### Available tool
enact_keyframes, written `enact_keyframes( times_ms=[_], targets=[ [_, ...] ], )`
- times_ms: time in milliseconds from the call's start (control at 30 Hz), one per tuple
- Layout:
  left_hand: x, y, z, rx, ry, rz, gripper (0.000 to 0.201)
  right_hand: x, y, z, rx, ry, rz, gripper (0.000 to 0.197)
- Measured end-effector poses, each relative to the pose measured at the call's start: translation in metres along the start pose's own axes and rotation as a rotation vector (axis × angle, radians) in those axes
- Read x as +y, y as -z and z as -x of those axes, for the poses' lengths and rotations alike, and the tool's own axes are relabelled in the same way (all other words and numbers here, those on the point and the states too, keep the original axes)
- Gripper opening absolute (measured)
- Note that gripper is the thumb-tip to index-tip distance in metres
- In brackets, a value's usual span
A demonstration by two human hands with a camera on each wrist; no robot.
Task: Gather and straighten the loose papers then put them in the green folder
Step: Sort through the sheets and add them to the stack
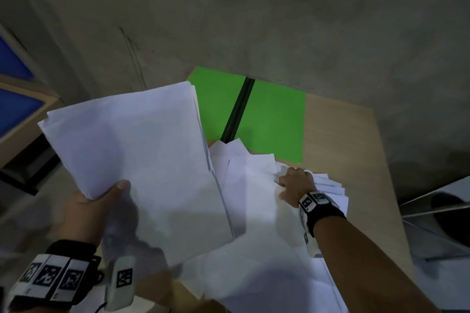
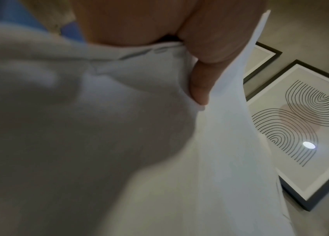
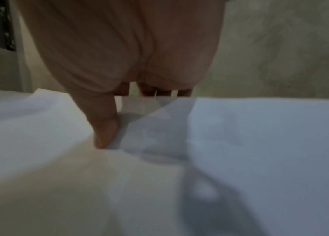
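Observation:
My left hand (image 1: 101,201) holds a stack of white papers (image 1: 137,157) raised over the table's left side, thumb on top and fingers hidden beneath. In the left wrist view the thumb (image 2: 200,89) presses into the stack of white papers (image 2: 210,159). Several loose papers (image 1: 256,211) lie fanned on the wooden table (image 1: 343,134). My right hand (image 1: 292,183) grips their far edge; its thumb (image 3: 105,127) lies on top of the loose papers (image 3: 260,143) and its fingers (image 3: 149,91) curl behind the edge. The green folder (image 1: 272,122) lies open and flat beyond them, with a black spine (image 1: 237,109).
A cabinet with blue panels (image 1: 15,109) stands at the left beside the table. Two black-framed pictures (image 2: 301,127) lie on the concrete floor. A grey and white object (image 1: 442,213) sits past the table's right edge.

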State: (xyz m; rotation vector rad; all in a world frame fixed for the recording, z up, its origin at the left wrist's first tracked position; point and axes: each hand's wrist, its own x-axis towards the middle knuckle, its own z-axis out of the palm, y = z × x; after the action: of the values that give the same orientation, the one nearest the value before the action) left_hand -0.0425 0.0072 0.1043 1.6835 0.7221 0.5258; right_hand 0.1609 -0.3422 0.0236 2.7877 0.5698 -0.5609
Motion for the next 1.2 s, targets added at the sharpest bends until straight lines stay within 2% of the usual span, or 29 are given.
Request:
enact_keyframes(
  times_ms=[100, 300, 400, 533, 600, 633, 700, 733, 767, 833, 933, 1067, 1200],
  targets=[
    [-0.006, 0.002, -0.001, 0.007, 0.034, -0.002, 0.071, 0.007, 0.004, 0.002, 0.111, -0.029, -0.18, 0.024],
    [-0.011, -0.002, -0.004, -0.009, 0.13, 0.067, 0.068, 0.045, 0.057, 0.02, 0.389, -0.172, -0.682, 0.023],
    [-0.012, -0.003, -0.009, -0.022, 0.18, 0.126, 0.055, 0.055, 0.078, 0.049, 0.482, -0.24, -0.904, 0.017],
    [0.01, -0.016, -0.005, -0.05, 0.189, 0.101, 0.017, 0.032, 0.038, 0.062, 0.422, -0.401, -1.068, 0.021],
    [0.016, -0.023, -0.003, -0.053, 0.163, 0.096, 0.019, 0.012, 0.012, 0.061, 0.37, -0.436, -0.982, 0.028],
    [0.02, -0.025, -0.001, -0.044, 0.172, 0.091, 0.013, 0.001, -0.001, 0.06, 0.319, -0.441, -0.996, 0.032],
    [0.018, -0.025, -0.003, -0.054, 0.193, 0.075, 0.016, -0.023, -0.025, 0.061, 0.116, -0.508, -1.174, 0.058],
    [0.015, -0.025, -0.005, -0.075, 0.192, 0.077, 0.018, -0.035, -0.032, 0.062, 0.018, -0.574, -1.158, 0.077],
    [0.014, -0.026, -0.005, -0.081, 0.204, 0.09, 0.019, -0.045, -0.038, 0.064, -0.05, -0.637, -1.055, 0.093],
    [0.014, -0.026, -0.005, -0.084, 0.226, 0.115, 0.02, -0.057, -0.041, 0.063, -0.118, -0.698, -0.864, 0.106],
    [0.017, -0.025, -0.002, -0.065, 0.233, 0.081, 0.02, -0.062, -0.041, 0.054, -0.146, -0.713, -0.878, 0.096],
    [0.018, -0.026, 0.001, -0.079, 0.223, 0.07, 0.022, -0.056, -0.042, 0.048, -0.179, -0.591, -0.903, 0.074],
    [0.018, -0.029, 0.002, -0.109, 0.226, 0.079, 0.013, -0.054, -0.047, 0.055, -0.066, -0.492, -1.007, 0.048]
  ],
)
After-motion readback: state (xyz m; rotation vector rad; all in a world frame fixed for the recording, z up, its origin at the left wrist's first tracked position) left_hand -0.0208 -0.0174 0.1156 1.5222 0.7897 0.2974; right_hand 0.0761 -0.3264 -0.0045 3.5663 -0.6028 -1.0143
